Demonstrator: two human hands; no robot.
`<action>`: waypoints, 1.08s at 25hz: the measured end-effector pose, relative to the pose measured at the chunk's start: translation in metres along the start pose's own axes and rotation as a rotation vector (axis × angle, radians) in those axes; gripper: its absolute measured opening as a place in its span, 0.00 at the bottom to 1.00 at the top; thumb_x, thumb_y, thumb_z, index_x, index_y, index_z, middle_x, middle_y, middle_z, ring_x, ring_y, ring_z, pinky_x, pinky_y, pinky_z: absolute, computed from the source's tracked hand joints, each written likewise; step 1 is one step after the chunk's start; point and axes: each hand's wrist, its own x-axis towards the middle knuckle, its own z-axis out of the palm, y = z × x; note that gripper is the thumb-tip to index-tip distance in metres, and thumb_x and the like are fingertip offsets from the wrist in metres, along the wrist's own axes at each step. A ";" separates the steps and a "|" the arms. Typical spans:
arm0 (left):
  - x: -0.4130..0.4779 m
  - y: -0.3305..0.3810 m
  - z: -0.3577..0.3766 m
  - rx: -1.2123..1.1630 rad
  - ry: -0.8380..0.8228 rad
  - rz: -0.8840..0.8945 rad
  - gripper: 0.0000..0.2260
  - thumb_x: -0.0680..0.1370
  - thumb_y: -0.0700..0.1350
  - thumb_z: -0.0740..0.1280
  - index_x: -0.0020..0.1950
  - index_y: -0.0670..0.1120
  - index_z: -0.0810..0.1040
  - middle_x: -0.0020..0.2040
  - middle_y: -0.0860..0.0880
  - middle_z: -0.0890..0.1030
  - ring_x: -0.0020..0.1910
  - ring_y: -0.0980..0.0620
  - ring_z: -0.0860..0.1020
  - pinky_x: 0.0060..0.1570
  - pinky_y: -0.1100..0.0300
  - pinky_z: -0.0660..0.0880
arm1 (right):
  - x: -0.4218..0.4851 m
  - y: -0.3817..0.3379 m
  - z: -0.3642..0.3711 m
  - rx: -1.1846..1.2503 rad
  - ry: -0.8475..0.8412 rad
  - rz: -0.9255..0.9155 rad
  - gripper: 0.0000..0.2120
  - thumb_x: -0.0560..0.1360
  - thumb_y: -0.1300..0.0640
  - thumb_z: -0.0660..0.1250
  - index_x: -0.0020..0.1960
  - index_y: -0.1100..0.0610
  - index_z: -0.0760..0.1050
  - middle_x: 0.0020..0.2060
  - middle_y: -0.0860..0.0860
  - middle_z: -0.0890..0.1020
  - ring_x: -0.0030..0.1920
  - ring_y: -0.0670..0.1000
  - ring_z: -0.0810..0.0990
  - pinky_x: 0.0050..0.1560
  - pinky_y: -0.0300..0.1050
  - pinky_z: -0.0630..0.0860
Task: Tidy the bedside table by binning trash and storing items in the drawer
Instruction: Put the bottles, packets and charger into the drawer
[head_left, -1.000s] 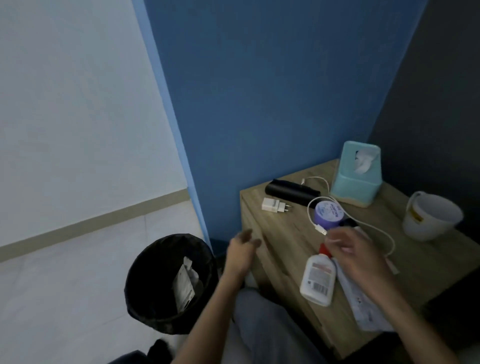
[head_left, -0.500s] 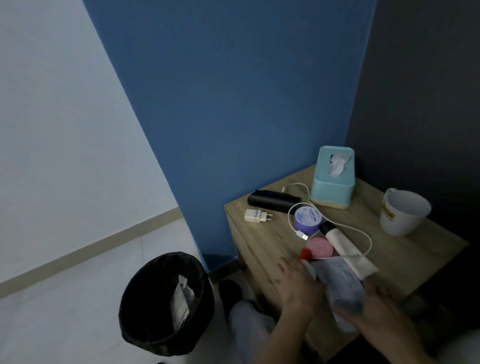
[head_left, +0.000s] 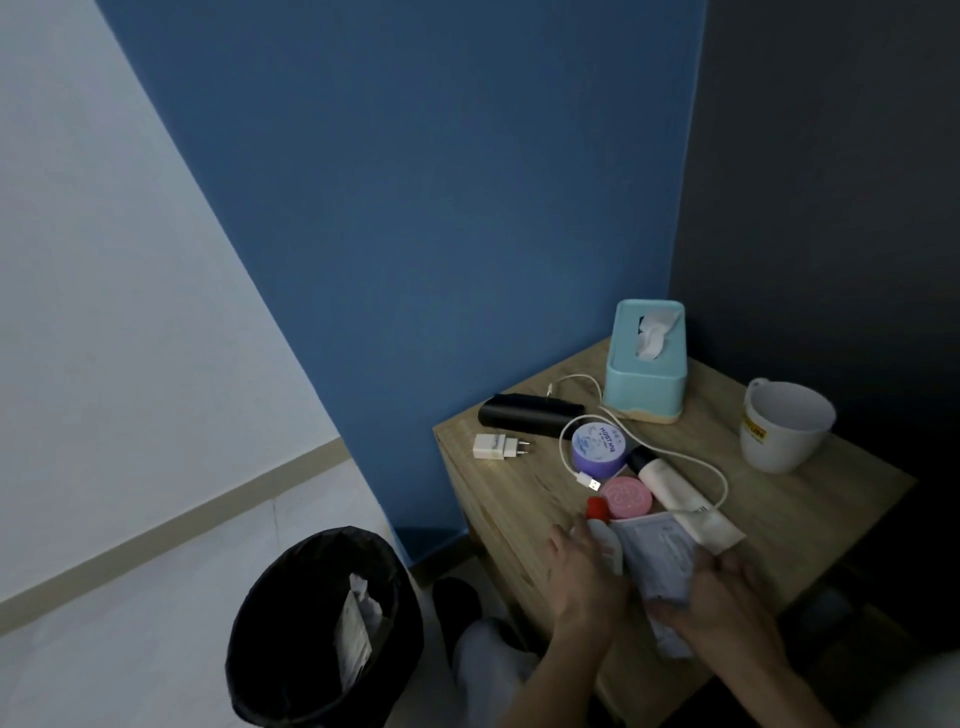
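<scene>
left hand (head_left: 584, 577): covers white bottle (head_left: 608, 545), grip unclear | right hand (head_left: 727, 597): grasps paper packet (head_left: 657, 561), lower end hidden

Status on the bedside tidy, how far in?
Early. Done: one wrapper sits in the black bin. In hand: both hands, left hand and right hand, grip the white packet. Left: charger, power bank, cable, jars, tubes. No open drawer visible.

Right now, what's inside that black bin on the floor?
Inside the black bin a pale wrapper or packet stands against the dark liner. The bottom is too dark to see.
</scene>
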 end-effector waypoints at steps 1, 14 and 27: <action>0.002 0.000 0.000 -0.003 0.004 0.003 0.33 0.72 0.48 0.69 0.73 0.48 0.58 0.70 0.45 0.63 0.68 0.45 0.64 0.64 0.53 0.68 | 0.002 0.000 0.001 0.008 0.007 0.004 0.40 0.69 0.41 0.67 0.71 0.59 0.55 0.67 0.58 0.64 0.65 0.57 0.67 0.59 0.44 0.70; 0.036 0.013 0.011 -0.159 0.019 0.039 0.32 0.73 0.49 0.69 0.73 0.50 0.59 0.71 0.47 0.63 0.69 0.47 0.65 0.66 0.55 0.68 | 0.046 0.003 -0.001 -0.028 0.011 0.011 0.39 0.69 0.41 0.67 0.72 0.57 0.57 0.68 0.60 0.64 0.67 0.59 0.63 0.61 0.48 0.67; 0.034 -0.089 -0.011 -0.804 0.342 -0.395 0.21 0.80 0.51 0.57 0.72 0.49 0.65 0.71 0.45 0.67 0.69 0.45 0.67 0.70 0.48 0.63 | 0.001 -0.053 0.074 0.086 0.196 -0.579 0.29 0.75 0.45 0.49 0.61 0.63 0.75 0.60 0.61 0.79 0.63 0.61 0.75 0.61 0.61 0.73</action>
